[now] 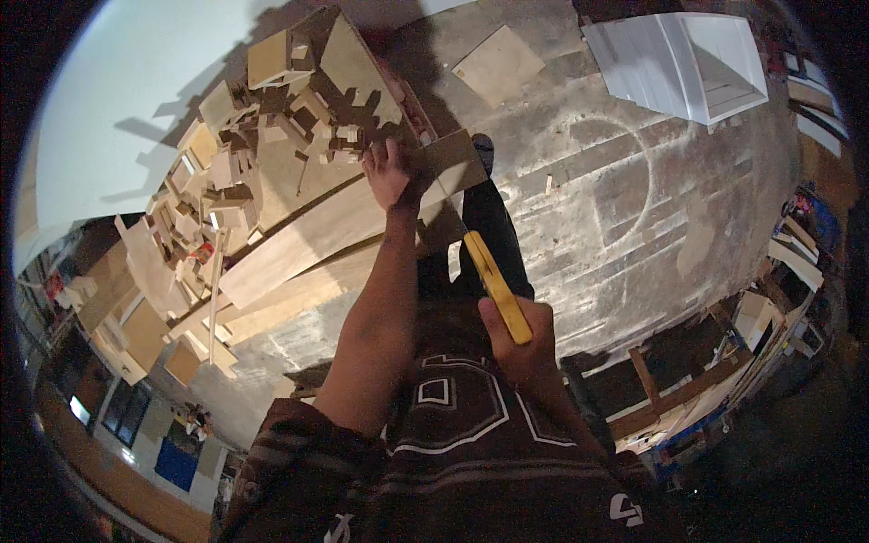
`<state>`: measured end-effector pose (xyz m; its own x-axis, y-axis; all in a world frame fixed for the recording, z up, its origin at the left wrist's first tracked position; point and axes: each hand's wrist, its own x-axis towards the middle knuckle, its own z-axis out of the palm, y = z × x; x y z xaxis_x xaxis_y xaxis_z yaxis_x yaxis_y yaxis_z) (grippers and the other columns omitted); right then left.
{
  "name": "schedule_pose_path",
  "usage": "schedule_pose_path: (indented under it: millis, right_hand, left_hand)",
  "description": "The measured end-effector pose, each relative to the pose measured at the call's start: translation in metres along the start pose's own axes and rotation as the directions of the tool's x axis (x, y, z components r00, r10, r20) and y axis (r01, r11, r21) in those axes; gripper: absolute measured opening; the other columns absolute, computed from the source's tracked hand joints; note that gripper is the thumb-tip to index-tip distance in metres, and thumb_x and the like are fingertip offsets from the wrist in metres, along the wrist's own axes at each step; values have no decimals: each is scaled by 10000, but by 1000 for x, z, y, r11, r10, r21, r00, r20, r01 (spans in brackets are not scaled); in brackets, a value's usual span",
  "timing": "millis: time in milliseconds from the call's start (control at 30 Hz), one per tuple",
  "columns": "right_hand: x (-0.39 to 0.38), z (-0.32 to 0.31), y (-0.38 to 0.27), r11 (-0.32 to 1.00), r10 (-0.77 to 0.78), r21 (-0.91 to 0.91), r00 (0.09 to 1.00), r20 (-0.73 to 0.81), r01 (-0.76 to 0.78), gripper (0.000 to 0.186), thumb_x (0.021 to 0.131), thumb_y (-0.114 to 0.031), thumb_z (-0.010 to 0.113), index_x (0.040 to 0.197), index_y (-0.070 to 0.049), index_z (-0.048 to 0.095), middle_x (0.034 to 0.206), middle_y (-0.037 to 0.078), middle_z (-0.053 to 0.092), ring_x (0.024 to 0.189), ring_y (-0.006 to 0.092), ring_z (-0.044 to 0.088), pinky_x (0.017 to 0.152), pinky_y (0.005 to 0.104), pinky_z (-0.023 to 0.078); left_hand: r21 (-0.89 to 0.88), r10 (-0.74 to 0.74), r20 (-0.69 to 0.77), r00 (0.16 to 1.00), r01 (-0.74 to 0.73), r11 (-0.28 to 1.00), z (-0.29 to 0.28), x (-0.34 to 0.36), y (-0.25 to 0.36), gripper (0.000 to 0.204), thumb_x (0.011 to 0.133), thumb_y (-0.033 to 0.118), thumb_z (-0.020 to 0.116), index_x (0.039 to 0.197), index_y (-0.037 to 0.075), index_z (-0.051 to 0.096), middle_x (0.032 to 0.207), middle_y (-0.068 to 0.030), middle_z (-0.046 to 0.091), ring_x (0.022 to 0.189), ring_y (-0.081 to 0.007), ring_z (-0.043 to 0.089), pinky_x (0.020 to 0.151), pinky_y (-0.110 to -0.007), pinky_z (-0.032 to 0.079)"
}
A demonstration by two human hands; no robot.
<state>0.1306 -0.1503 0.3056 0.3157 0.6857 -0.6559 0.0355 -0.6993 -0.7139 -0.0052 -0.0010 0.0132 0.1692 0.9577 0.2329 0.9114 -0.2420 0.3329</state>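
Note:
My right hand (525,335) is wrapped round the yellow handle of a handsaw (498,285). Its thin blade, seen nearly edge-on, runs up to the end of a pale wooden plank (299,255), where shadow makes the contact hard to read. On that plank, left of the blade, my left hand (391,179) presses down with its fingers bent over the far side; the thumb is mostly hidden. The plank lies along the near edge of a wooden worktable (282,172).
Many small wood offcuts (233,172) crowd the worktable beyond my left hand. A flat square panel (500,65) lies on the scuffed floor. At the far right stands a white cabinet-like piece (679,68). A wooden rack with boards (679,391) is at the lower right.

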Motion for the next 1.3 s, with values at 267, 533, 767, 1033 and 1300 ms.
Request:
schedule_pose_path:
  millis: [267,533,767,1033,1300]
  right_hand:
    - [-1,1,-5,997,-32,-71,997,70,37,349,954,-183,636,660,-30,527,534,-6,472,504,74,419,455,304,341]
    - [2,-3,-2,995,-8,-98,999,51,13,332,933,-200,649,680,1,576,561,88,559,506,152,532,500,356,433]
    - [8,13,-7,996,-53,-72,996,67,57,349,967,-171,628,665,-30,526,559,-35,446,541,54,398,469,284,327]
    - [12,11,-14,999,8,-46,997,76,-4,357,962,-190,635,663,-26,531,557,-43,446,545,50,403,471,280,326]
    - [1,5,-28,998,51,-46,994,93,-47,366,967,-188,620,650,-34,523,557,-28,485,538,53,427,467,279,327]
  left_hand:
    - [60,4,52,999,-7,998,13,-8,-13,286,818,211,612,1072,87,565,1042,-176,554,1018,-385,522,881,-521,433]
    - [1,-12,26,1000,12,1000,0,-4,-4,345,833,231,617,1147,104,550,1094,-177,542,1061,-381,512,909,-539,428]
    - [-32,-89,161,983,95,995,-8,-5,1,295,830,235,625,1087,107,555,1020,-163,538,1033,-375,522,908,-521,439]
    - [-64,-72,107,992,80,995,-13,0,5,302,817,233,645,1076,107,557,1033,-160,547,1013,-378,525,904,-515,444]
    - [-20,-47,27,999,48,999,-3,-2,-1,302,814,198,630,1094,105,567,1081,-162,559,1052,-383,524,930,-523,437]
